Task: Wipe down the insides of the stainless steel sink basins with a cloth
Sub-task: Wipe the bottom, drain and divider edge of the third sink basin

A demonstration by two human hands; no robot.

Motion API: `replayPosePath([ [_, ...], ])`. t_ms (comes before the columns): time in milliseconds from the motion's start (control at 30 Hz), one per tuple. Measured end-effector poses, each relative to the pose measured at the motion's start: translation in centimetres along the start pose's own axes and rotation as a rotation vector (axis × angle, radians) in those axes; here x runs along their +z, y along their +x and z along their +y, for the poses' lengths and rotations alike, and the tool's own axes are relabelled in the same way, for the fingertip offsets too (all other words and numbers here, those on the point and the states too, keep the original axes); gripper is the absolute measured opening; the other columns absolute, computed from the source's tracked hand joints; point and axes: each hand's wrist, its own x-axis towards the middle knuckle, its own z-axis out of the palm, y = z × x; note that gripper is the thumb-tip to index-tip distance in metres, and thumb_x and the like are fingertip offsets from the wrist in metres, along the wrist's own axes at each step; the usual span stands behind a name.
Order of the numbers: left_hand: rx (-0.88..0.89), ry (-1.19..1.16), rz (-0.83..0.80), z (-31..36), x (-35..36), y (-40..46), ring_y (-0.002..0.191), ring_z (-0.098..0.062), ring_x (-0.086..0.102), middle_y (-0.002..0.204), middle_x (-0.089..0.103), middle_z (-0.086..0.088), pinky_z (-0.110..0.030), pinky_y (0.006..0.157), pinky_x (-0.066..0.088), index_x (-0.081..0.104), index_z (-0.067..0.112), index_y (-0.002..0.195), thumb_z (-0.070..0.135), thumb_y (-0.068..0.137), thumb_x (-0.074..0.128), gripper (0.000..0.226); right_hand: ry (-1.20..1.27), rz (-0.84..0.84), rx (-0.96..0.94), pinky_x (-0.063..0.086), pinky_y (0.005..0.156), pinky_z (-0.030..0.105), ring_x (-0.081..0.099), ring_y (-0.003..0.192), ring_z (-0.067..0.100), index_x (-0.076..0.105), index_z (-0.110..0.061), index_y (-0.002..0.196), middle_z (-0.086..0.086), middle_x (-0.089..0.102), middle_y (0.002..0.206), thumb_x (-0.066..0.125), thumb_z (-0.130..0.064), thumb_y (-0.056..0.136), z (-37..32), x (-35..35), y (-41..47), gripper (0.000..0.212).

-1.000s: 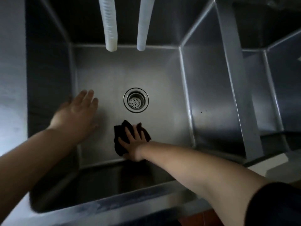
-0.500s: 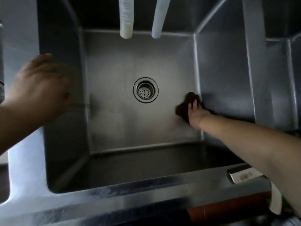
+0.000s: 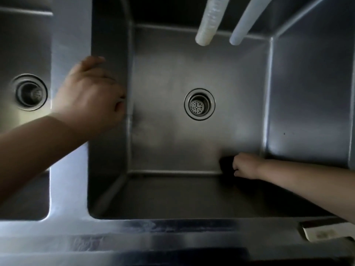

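Head view, looking straight down into the middle basin (image 3: pixel 172 143) of a steel sink.

Right hand (image 3: pixel 245 166) is down at the basin floor, near-right corner, fingers curled round a dark cloth (image 3: pixel 226 164). Cloth is bunched, pressed on the floor right where floor meets the near wall; only its left part shows past the knuckles. Right forearm comes in from the right edge, low over the basin.

Left hand (image 3: pixel 90 93) rests on the divider (image 3: pixel 71 45) between the middle basin and the left basin (image 3: pixel 25 45), fingers bent over the divider's edge toward the middle basin's left wall. It holds nothing loose; it is blurred, so how tightly it grips the edge I cannot tell. Left forearm comes in from the lower left.

Drain (image 3: pixel 199 104) sits in the middle of the basin floor, round, perforated strainer in it, well apart from the cloth. Second drain (image 3: pixel 29 92) shows in the left basin floor.

Two pale hoses hang down from the top edge over the far part of the basin: ribbed hose (image 3: pixel 208 22) on the left, smooth hose (image 3: pixel 244 24) just beside it on the right, open ends apart from the floor.

Front rim (image 3: pixel 153 233) of the sink runs across the bottom, streaky. A white label (image 3: pixel 326 234) lies on the rim at lower right, text unreadable. A third basin's wall (image 3: pixel 311 93) shows at the right.
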Motion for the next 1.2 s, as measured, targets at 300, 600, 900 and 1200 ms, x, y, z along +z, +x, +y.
replayPosePath([
  [300,-0.033,0.043,-0.047,0.1,-0.4,-0.1,0.08,-0.031,0.062,0.069,0.067,-0.01,-0.038,0.112,0.027,0.07,0.012,0.071,0.02,0.077,0.048,0.024,0.069,0.201,-0.486,0.035,0.099,0.03,0.041,0.126,0.032,0.044,-0.022,0.14,0.013,0.038,0.141,0.049,-0.029,0.096,-14.3,-1.7,5.9,0.045],
  [600,-0.053,0.049,-0.07,0.0,-0.4,-0.2,0.084,-0.028,0.062,0.071,0.07,-0.005,-0.03,0.115,0.016,0.072,0.015,0.075,0.021,0.078,0.044,0.029,-0.28,0.694,-0.705,0.046,0.078,0.036,0.057,0.094,0.031,0.058,-0.021,0.128,0.009,0.061,0.11,0.052,-0.032,0.087,-21.1,-4.8,10.0,0.043],
  [900,-0.077,0.028,-0.074,0.1,-0.4,-0.2,0.083,-0.026,0.063,0.071,0.069,-0.004,-0.029,0.116,0.017,0.071,0.015,0.074,0.021,0.081,0.041,0.032,-0.031,0.989,-0.219,0.034,0.083,0.041,0.047,0.108,0.039,0.046,-0.01,0.136,0.023,0.05,0.124,0.049,-0.018,0.087,-15.5,-16.2,14.9,0.05],
  [1200,-0.083,-0.004,-0.074,-0.2,-0.3,-0.2,0.083,-0.025,0.064,0.071,0.07,-0.003,-0.029,0.116,0.019,0.071,0.016,0.072,0.019,0.079,0.044,0.028,0.106,0.92,-0.174,0.001,0.114,0.051,0.001,0.145,0.037,0.024,-0.005,0.148,0.021,0.006,0.157,0.05,-0.027,0.089,-13.2,-20.7,17.0,0.068],
])
